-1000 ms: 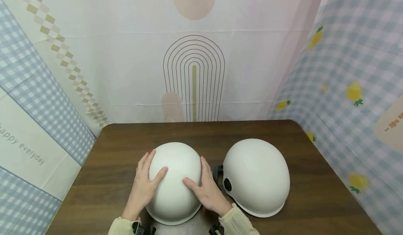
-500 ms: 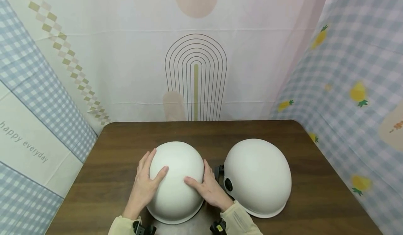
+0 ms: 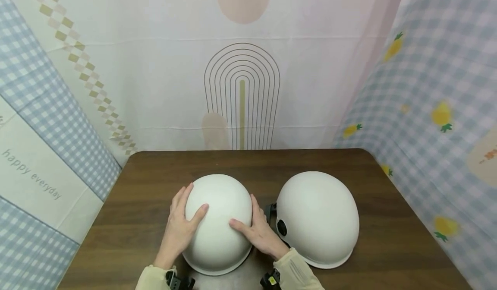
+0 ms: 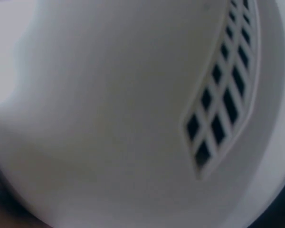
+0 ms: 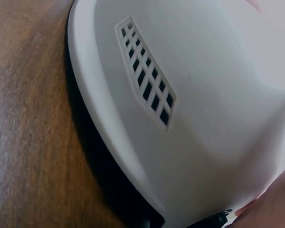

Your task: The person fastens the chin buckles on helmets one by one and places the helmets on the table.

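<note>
Hardly anything has shifted: the left hand (image 3: 180,228), thumb spread from its fingers, rests against the white helmet (image 3: 218,231) on the tabletop (image 3: 124,234); right of that helmet, the right hand (image 3: 262,234), likewise spread, apparently steadies it; farther right sits another helmet (image 3: 322,219).

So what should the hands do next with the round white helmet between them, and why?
Maybe ease the left hand and right hand gently off the smooth white dome-shaped helmet. They rest on opposite sides of it, and it seems to sit dome-up on the brown wood-grain table, beside the other white helmet, so it probably won't tip.
</note>
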The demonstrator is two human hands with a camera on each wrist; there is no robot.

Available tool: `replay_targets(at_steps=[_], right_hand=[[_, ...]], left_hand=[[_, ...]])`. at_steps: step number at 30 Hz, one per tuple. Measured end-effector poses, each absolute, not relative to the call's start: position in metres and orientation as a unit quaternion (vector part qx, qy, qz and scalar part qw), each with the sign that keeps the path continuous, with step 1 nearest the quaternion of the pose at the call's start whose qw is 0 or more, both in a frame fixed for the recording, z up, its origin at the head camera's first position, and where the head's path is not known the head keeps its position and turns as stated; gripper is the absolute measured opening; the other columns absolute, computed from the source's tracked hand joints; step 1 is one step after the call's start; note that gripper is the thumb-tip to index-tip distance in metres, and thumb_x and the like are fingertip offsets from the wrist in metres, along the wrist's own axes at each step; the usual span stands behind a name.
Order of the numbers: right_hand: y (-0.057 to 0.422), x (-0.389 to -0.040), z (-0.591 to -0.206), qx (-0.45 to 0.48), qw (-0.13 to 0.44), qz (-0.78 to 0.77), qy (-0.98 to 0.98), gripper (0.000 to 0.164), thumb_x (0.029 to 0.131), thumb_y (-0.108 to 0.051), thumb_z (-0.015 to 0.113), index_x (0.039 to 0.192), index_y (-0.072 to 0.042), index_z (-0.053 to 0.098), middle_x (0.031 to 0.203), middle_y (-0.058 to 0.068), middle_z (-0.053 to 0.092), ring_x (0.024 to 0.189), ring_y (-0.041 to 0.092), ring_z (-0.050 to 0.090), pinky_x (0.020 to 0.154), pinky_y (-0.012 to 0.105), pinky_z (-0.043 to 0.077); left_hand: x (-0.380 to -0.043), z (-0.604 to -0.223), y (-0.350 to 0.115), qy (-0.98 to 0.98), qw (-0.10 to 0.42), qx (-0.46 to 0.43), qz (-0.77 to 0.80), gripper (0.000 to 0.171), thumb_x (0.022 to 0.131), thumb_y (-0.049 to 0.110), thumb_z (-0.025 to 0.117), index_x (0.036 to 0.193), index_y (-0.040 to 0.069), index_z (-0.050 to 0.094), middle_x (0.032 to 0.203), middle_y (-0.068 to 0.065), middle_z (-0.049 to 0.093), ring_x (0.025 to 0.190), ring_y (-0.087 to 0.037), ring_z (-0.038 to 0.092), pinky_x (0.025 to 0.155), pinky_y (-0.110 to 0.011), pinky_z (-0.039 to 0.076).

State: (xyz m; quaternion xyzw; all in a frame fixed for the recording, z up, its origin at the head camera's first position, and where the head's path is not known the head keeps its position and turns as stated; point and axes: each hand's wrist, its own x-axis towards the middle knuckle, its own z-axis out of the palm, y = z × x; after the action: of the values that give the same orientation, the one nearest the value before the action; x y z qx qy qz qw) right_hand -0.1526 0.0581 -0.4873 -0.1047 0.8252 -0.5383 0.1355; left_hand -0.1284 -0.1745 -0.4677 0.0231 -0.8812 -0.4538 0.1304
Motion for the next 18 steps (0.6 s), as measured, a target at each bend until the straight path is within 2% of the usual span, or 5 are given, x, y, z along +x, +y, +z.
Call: replay_targets(at_steps=[8, 18], right_hand=[[0.058, -0.150, -0.484, -0.114, 0.113, -0.515, 0.842, 0.103, 0.084, -0.059, 0.065, 0.157, -0.026, 0.001, 0.147, 0.023, 0.024, 0.130, 0.042, 0.031, 0.091, 0.068, 0.037], [0.055, -0.146, -0.470, -0.118, 0.069, -0.489, 0.861, 0.101, 0.081, -0.062, 0.067, 0.156, -0.035, 0.006, 0.142, 0.019, 0.029, 0.124, 0.035, 0.031, 0.090, 0.066, 0.037]], left_hand=[[-0.127, -0.467, -0.180, -0.875, 0.126, 0.024, -0.466, 0.070, 0.092, 0.047, 0.064, 0.152, 0.026, 0.034, 0.155, -0.013, 0.025, 0.136, -0.043, 0.032, 0.096, -0.070, 0.032], [-0.125, -0.463, -0.187, -0.852, 0.133, 0.024, -0.506, 0.065, 0.095, 0.040, 0.061, 0.151, 0.024, 0.034, 0.153, -0.010, 0.030, 0.134, -0.039, 0.037, 0.098, -0.066, 0.034]])
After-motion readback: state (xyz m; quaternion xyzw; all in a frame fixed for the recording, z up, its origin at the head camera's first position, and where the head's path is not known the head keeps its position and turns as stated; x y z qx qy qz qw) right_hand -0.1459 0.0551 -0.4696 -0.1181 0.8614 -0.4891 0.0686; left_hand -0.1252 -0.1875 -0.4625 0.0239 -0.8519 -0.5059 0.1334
